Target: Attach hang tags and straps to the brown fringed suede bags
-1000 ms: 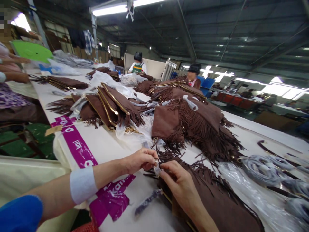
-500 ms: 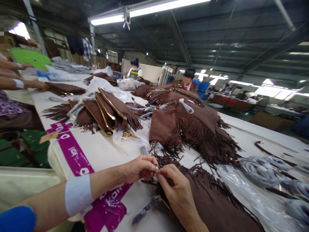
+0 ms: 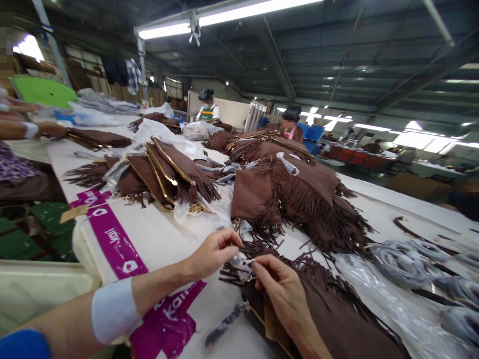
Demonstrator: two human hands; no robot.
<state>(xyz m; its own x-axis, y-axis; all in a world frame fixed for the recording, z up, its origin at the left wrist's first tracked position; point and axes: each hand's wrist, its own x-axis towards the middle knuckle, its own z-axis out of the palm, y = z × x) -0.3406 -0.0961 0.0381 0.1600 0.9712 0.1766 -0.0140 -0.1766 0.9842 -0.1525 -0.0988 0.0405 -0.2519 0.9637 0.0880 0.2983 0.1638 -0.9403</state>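
Right grip (image 3: 282,286) pinches a thin whitish strand (image 3: 247,261); left grip (image 3: 214,254) half-curled, hold unclear. Fringed brown bag (image 3: 344,311) toward four o'clock of my view: likely soft, light, floppy; best held by its gold-coloured edge (image 3: 257,316).

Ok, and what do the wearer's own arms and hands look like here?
The left hand and right hand are both ungloved. A wide, pale bluish-white band wraps the left forearm, with bright blue fabric, probably a sleeve, farther up. The right forearm is bare where visible.
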